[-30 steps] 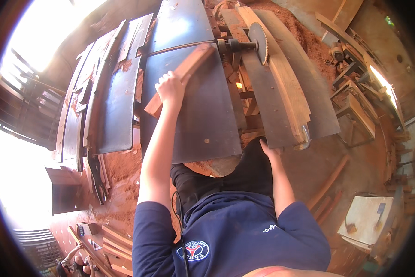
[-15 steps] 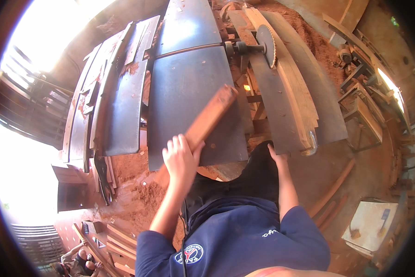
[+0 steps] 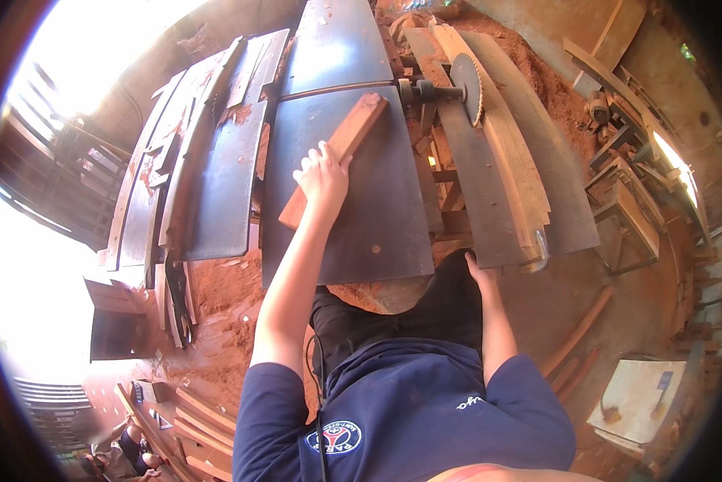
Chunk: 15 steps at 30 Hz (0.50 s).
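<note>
A reddish-brown wooden block (image 3: 362, 127) lies slantwise on the dark metal machine table (image 3: 377, 209) in front of me. Reaching over its middle, my left hand (image 3: 322, 178) grips it with the fingers curled across the wood. Down at my side, my right hand (image 3: 476, 269) rests by the black trousers (image 3: 445, 299), near the table's front edge. Most of its fingers are hidden, so I cannot make out whether it holds anything. A round toothed saw blade (image 3: 467, 88) on a shaft stands to the right of the block, apart from both hands.
Beside the blade runs a long pale wooden rail (image 3: 509, 161) on the right-hand table. Another metal table (image 3: 220, 193) with wood scraps is at left. Sawdust (image 3: 224, 305) covers the floor. A person (image 3: 128, 450) sits at lower left near long boards (image 3: 208, 418).
My left hand has moved forward with the wooden block, bringing it farther onto the metal table. The right hand stays by the trousers. At lower left, the other person has shifted.
</note>
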Available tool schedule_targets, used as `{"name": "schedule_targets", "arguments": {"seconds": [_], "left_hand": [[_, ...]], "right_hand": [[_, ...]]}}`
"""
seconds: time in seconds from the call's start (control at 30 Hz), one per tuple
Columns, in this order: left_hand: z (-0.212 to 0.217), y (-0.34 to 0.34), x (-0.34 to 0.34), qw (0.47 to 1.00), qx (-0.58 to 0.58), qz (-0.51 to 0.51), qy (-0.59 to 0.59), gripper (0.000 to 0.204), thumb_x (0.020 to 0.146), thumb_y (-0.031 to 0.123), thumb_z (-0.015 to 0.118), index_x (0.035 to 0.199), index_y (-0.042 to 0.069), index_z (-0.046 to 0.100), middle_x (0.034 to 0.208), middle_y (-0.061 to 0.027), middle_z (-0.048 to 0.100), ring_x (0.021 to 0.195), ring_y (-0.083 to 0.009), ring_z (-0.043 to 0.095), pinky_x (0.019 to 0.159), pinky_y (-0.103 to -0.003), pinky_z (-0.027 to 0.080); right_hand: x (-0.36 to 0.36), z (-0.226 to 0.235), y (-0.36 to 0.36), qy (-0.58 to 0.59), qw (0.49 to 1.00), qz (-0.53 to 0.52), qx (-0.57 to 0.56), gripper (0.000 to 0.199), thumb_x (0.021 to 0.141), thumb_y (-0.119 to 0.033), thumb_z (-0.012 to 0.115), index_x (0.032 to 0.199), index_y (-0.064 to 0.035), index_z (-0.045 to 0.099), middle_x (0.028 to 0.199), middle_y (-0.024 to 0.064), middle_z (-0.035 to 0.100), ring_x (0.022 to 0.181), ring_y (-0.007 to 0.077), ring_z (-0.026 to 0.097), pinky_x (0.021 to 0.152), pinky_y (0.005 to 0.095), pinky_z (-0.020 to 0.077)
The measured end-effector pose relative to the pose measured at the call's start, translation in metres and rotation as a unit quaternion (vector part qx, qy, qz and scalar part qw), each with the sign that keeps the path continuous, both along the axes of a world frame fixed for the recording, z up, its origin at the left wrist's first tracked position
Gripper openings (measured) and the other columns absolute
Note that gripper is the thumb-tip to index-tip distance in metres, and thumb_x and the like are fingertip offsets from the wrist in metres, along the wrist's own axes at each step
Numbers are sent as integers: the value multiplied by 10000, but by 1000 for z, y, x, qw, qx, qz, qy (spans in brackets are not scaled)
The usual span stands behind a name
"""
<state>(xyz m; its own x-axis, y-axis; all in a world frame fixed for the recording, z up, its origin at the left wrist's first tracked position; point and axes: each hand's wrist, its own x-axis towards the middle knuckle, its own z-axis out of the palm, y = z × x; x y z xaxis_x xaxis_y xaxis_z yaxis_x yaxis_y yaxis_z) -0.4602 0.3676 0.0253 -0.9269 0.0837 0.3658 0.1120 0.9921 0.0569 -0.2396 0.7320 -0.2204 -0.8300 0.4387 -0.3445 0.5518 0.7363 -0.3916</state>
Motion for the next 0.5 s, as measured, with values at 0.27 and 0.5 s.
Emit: {"name": "schedule_targets", "arguments": {"seconds": [0.27,0.5], "left_hand": [[12,-25,34,981,-39,-123,-147,768,975,355,635,1636,122,321,1116,-246,645,884,-376,728,794,-489,593],[49,-38,212,972,50,-108,-204,876,893,281,687,1650,83,292,1060,-272,588,776,-425,706,653,-505,589]], "right_hand": [[5,-14,1,89,992,-65,-58,642,1027,-539,563,1399,-19,616,1446,230,615,1382,386,548,1137,453,431],[9,-19,-1,106,994,-7,-12,519,1045,-441,549,1351,-29,627,1445,218,606,1357,411,543,1125,477,432]]}}
